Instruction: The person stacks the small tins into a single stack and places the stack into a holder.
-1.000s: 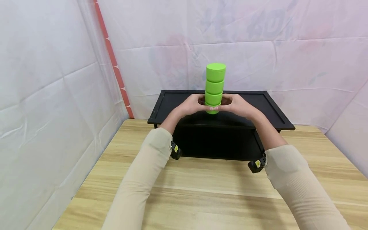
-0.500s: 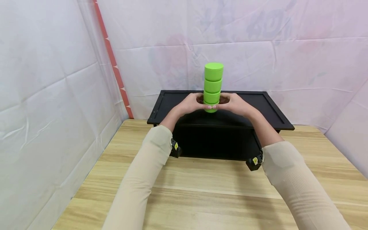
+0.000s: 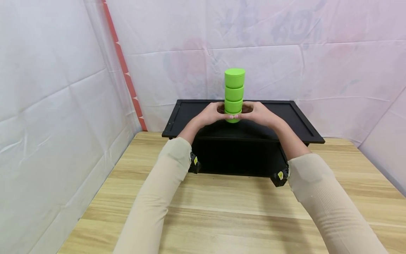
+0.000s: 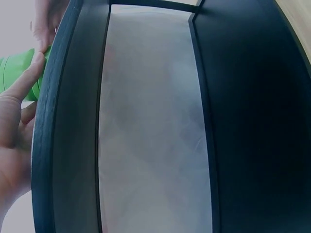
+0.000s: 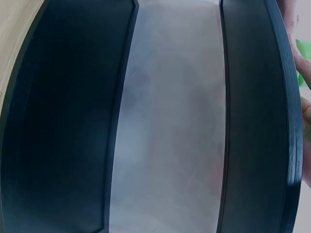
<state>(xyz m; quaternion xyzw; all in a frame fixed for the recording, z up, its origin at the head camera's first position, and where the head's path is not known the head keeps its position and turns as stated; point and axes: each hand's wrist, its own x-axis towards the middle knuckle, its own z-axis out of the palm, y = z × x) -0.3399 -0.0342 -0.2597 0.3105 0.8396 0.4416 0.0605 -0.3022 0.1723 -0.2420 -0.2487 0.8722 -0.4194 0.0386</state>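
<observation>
Several round green containers (image 3: 234,94), stacked upright in one column, are held over the middle of a black two-tier shelf (image 3: 287,116). My left hand (image 3: 210,115) curls round the lowest container from the left, and my right hand (image 3: 260,114) curls round it from the right. The two thumbs meet at the front of it, while the other fingers are hidden behind. In the left wrist view the green stack (image 4: 14,70) shows at the left edge beyond the shelf board. A green sliver of the stack (image 5: 304,48) shows at the right edge of the right wrist view.
The shelf stands at the back of a wooden table (image 3: 228,215), with a raised rim round its top board. White sheeting (image 3: 177,28) hangs behind and at both sides, with a red strip (image 3: 123,65) at the left corner. Both forearms reach across the table.
Both hands have shifted the stack slightly to the left and a little farther back over the shelf top. Their hold looks the same.
</observation>
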